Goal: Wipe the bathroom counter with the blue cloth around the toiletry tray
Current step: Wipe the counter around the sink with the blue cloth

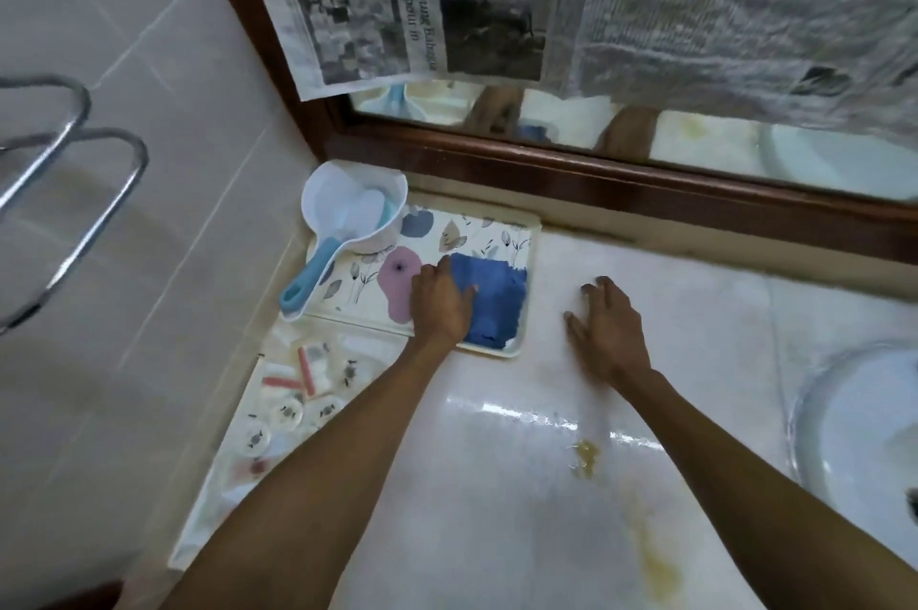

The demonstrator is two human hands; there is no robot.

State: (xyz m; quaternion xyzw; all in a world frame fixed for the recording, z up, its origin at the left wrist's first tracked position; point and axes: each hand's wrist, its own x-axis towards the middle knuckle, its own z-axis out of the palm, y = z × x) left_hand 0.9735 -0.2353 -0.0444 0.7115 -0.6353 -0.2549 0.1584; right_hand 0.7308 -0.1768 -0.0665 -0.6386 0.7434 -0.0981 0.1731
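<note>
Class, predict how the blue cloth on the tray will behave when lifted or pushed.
Probably floppy: the blue cloth lies flat with ragged edges. Likely light, looking thin. May bunch under the left hand pressing it.

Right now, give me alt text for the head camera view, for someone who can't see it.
A person's left hand presses a blue cloth onto a floral tray, while the right hand rests flat on the white counter beside it. A white scoop sits on the tray; a yellowish stain marks the counter.

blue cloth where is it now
In the head view the blue cloth lies on the right end of the floral tray, under the left hand; the right hand rests on the counter beside it.
</note>
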